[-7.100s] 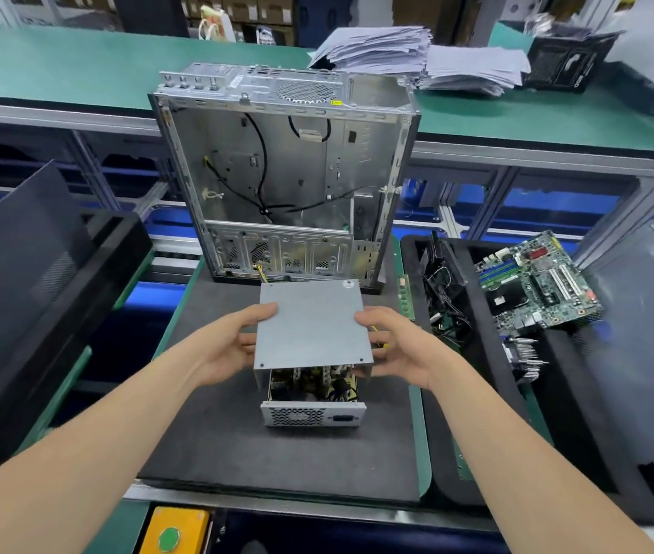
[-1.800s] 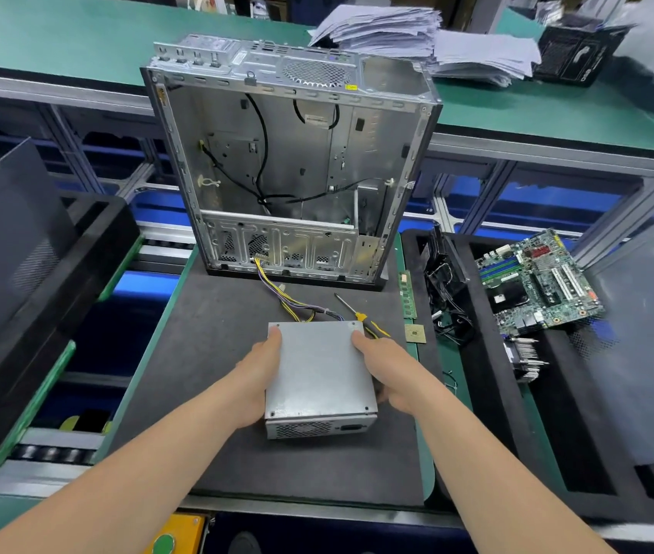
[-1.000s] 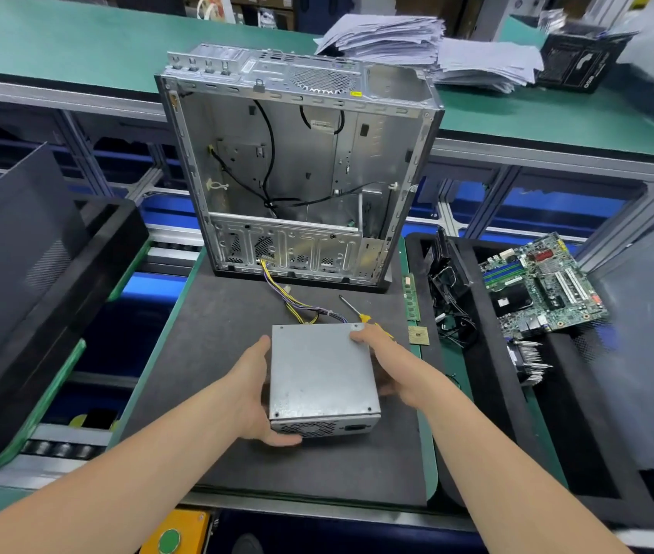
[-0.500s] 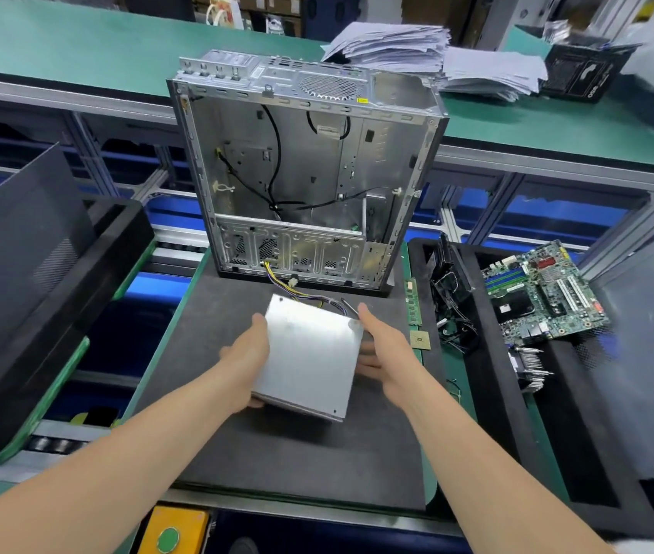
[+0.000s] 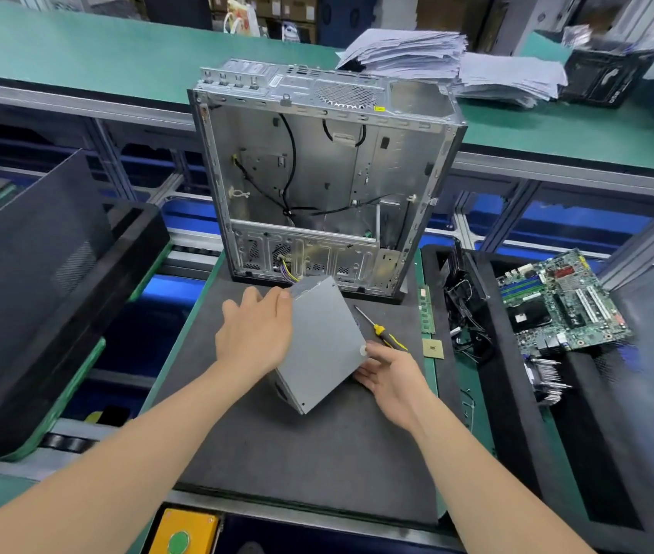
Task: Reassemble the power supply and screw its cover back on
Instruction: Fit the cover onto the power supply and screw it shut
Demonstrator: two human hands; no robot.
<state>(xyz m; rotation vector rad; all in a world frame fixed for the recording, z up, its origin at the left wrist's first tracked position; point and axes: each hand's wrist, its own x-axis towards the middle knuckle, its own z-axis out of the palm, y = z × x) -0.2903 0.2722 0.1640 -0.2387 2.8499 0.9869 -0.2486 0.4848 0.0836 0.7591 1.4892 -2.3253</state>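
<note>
The grey metal power supply [image 5: 323, 345] with its cover on stands tilted and turned on the dark foam mat [image 5: 301, 453], one corner pointing toward me. My left hand [image 5: 255, 337] holds its left side, thumb on the top far corner. My right hand [image 5: 389, 373] cups its right lower edge, fingers under it. Its coloured wires [image 5: 289, 269] run back toward the open computer case [image 5: 325, 185]. A yellow-handled screwdriver [image 5: 381, 331] lies on the mat just right of the unit.
The empty case stands upright at the mat's far edge. A RAM stick [image 5: 425, 313] and a small chip [image 5: 432, 348] lie on the mat's right border. A black tray on the right holds cables [image 5: 465, 309] and a motherboard [image 5: 561, 305]. A black foam tray [image 5: 49, 313] sits left.
The power supply has been lifted off its flat base and rotated clockwise onto an edge. My left hand moved to its far left corner; my right hand slid down to its lower right edge.
</note>
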